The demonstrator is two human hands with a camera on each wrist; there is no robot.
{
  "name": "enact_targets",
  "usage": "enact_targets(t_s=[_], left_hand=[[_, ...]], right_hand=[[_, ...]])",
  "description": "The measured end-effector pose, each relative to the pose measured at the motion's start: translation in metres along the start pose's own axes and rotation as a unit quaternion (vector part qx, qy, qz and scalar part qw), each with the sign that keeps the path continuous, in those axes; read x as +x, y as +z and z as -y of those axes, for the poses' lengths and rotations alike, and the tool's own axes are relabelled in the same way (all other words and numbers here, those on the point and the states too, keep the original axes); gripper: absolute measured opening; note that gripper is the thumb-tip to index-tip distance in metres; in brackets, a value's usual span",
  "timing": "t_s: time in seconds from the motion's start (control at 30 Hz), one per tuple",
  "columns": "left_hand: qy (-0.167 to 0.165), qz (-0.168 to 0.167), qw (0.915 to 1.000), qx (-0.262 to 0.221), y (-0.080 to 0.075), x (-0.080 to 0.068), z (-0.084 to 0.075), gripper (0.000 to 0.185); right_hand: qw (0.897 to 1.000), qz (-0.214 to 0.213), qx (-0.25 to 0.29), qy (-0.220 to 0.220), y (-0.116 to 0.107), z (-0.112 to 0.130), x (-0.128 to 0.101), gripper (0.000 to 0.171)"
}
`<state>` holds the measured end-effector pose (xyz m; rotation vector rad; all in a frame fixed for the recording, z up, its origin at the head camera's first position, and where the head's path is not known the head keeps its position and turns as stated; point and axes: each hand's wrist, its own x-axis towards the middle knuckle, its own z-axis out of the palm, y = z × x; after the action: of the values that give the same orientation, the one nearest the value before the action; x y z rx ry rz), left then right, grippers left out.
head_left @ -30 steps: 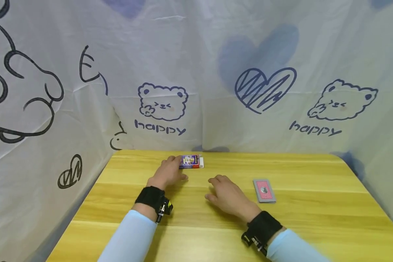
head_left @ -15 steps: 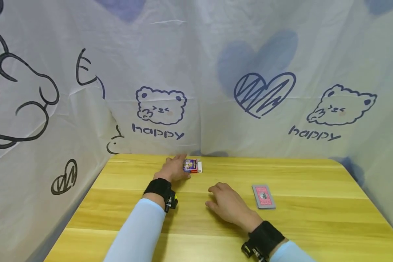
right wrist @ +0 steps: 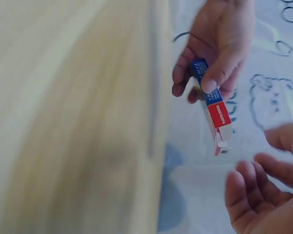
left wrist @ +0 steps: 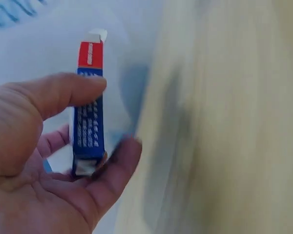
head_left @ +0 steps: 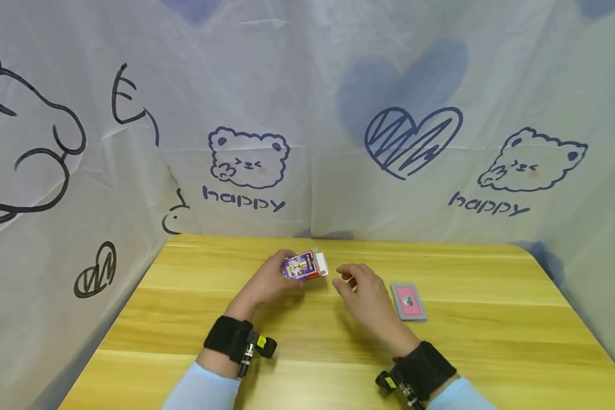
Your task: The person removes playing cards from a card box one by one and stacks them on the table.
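Note:
My left hand (head_left: pixel 271 279) holds a small blue and red playing card box (head_left: pixel 299 266) above the far part of the table. In the left wrist view the thumb presses on the narrow side of the box (left wrist: pixel 89 122), with fingers around the other side. A white flap stands out at its right end. Just right of that flap, my right hand (head_left: pixel 366 293) hovers with bent fingers and nothing between them; the right wrist view shows a gap between this hand (right wrist: pixel 268 185) and the box (right wrist: pixel 212 100). A deck of playing cards (head_left: pixel 409 302), pink-patterned back up, lies right of it.
The yellow wooden table (head_left: pixel 492 341) carries the deck. A pale cloth (head_left: pixel 328 85) with heart and bear drawings hangs behind the table's far edge and along its sides.
My left hand has picked up the card box from the table, brought it nearer and tilted it. My right hand has moved slightly up toward the box, fingers more bent. The deck stays put.

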<state>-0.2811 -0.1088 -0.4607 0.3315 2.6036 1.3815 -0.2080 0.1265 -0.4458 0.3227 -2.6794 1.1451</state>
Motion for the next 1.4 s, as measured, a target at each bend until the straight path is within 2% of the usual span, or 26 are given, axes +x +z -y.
enact_targets(t_s=[0.1, 0.23, 0.33, 0.43, 0.53, 0.63, 0.7, 0.8, 0.83, 0.9, 0.97, 1.0, 1.07, 1.1, 1.2, 1.3, 1.4], left_hand=[[-0.005, 0.024, 0.9975, -0.067, 0.009, -0.027, -0.006, 0.070], [0.007, 0.088, 0.9848, -0.149, 0.017, -0.049, -0.007, 0.068], [0.016, 0.127, 0.9635, -0.235, 0.015, -0.058, -0.002, 0.068], [0.027, 0.148, 0.9306, -0.334, 0.012, -0.064, 0.003, 0.074], [0.043, 0.156, 0.8828, -0.441, 0.011, -0.069, 0.007, 0.079], [0.053, 0.150, 0.8244, -0.543, 0.020, -0.074, 0.009, 0.076], [0.052, 0.139, 0.7790, -0.609, 0.030, -0.077, 0.008, 0.069], [0.041, 0.112, 0.7131, -0.691, 0.047, -0.080, 0.001, 0.055], [0.033, 0.099, 0.6950, -0.711, 0.052, -0.080, -0.003, 0.051], [0.013, 0.066, 0.6640, -0.745, 0.061, -0.079, -0.010, 0.049], [-0.010, 0.031, 0.6458, -0.763, 0.069, -0.074, -0.018, 0.047], [-0.022, 0.012, 0.6407, -0.767, 0.073, -0.071, -0.021, 0.047], [-0.046, -0.025, 0.6374, -0.769, 0.079, -0.066, -0.026, 0.044], [-0.058, -0.040, 0.6389, -0.766, 0.081, -0.063, -0.028, 0.044], [-0.088, -0.081, 0.6554, -0.746, 0.086, -0.056, -0.034, 0.046], [-0.100, -0.114, 0.6709, -0.726, 0.089, -0.052, -0.037, 0.050], [-0.103, -0.134, 0.6762, -0.717, 0.090, -0.051, -0.039, 0.050]], right_hand=[[0.999, -0.035, 0.028, -0.026, -0.002, 0.011, 0.004, 0.023], [0.999, -0.021, 0.015, -0.046, 0.000, 0.018, 0.003, 0.020], [0.999, -0.002, 0.041, -0.007, 0.000, 0.016, -0.004, 0.020], [0.989, 0.024, 0.131, 0.060, -0.001, 0.013, -0.014, 0.019], [0.961, 0.059, 0.240, 0.124, -0.001, 0.013, -0.023, 0.017], [0.931, 0.077, 0.314, 0.168, 0.001, 0.017, -0.031, 0.018], [0.919, 0.078, 0.340, 0.182, 0.003, 0.020, -0.035, 0.018], [0.911, 0.066, 0.361, 0.190, 0.008, 0.023, -0.039, 0.016], [0.910, 0.059, 0.365, 0.189, 0.011, 0.024, -0.039, 0.016], [0.910, 0.045, 0.366, 0.187, 0.018, 0.024, -0.040, 0.015], [0.914, 0.028, 0.362, 0.181, 0.023, 0.023, -0.040, 0.015], [0.916, 0.019, 0.358, 0.178, 0.025, 0.023, -0.040, 0.015], [0.919, 0.004, 0.353, 0.175, 0.028, 0.022, -0.041, 0.015], [0.920, -0.004, 0.351, 0.175, 0.029, 0.022, -0.042, 0.016], [0.924, -0.027, 0.337, 0.176, 0.028, 0.022, -0.043, 0.015], [0.925, -0.043, 0.332, 0.181, 0.023, 0.024, -0.042, 0.015], [0.919, -0.047, 0.344, 0.189, 0.016, 0.029, -0.040, 0.016]])
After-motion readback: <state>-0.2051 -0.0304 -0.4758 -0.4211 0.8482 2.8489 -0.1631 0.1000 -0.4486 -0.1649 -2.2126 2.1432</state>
